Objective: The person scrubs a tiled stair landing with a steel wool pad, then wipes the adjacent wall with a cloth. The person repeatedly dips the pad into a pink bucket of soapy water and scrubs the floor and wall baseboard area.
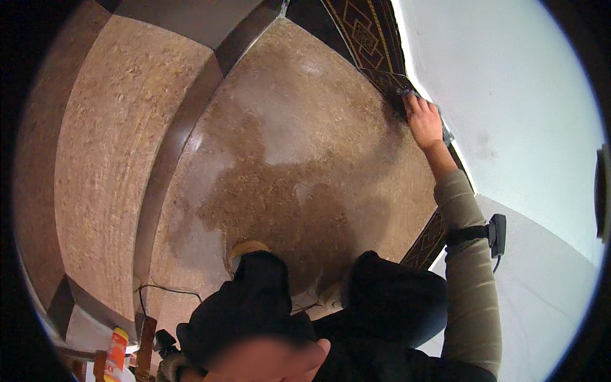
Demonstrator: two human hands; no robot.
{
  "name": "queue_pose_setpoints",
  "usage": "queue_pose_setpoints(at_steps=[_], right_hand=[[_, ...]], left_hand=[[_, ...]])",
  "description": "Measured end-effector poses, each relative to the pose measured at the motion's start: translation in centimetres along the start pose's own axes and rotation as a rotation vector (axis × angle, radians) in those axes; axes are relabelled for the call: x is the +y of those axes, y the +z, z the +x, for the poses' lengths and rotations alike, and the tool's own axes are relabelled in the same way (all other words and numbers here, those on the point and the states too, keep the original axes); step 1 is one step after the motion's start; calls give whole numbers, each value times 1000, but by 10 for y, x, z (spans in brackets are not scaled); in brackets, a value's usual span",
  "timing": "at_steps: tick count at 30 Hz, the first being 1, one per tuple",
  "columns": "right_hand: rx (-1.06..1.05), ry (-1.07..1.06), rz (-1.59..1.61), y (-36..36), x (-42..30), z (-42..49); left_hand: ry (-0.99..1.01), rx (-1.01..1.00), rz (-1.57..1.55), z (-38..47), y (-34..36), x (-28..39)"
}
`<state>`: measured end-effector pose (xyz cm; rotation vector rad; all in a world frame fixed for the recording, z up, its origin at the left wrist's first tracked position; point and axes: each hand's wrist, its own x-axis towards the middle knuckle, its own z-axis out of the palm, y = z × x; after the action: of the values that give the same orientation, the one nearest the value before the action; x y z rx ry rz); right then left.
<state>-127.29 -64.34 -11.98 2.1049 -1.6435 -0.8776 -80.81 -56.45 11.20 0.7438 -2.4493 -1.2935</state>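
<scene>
My right hand (pixel 424 122) reaches out to the foot of the wall. It presses a dark crumpled cloth (pixel 447 133) against the dark patterned border tile (pixel 365 36), fingers bent over it. Most of the cloth is hidden under the hand. On my right forearm a black strap carries a small device (pixel 497 235). At the bottom left, my left sleeve (pixel 171 366) shows beside another black device (pixel 165 341). Blurred skin lies at the bottom edge, and I cannot make out my left hand's fingers there.
Brown mottled floor tile (pixel 305 143) with shiny wet-looking patches spreads before my bent knees in black trousers (pixel 396 291). A pale wall (pixel 501 95) rises on the right. At lower left are an orange-and-yellow package (pixel 116 351), a brown wooden post (pixel 145 341) and a thin black cable (pixel 169 288).
</scene>
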Motion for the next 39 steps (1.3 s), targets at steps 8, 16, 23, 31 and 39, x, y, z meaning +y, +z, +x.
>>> queue_pose_setpoints(at_steps=[8,16,23,31,39], right_hand=[[109,209,170,12,-14,-15],[210,305,388,-10,-28,3],[234,393,557,2,-26,-7],[87,410,498,43,-22,-47],[105,277,718,70,-30,-146]], left_hand=[[3,-6,56,1,3,7],[24,-8,91,6,2,9],[-11,6,37,3,4,9],[-16,-91,1,9,3,16],[38,-152,45,34,25,36]])
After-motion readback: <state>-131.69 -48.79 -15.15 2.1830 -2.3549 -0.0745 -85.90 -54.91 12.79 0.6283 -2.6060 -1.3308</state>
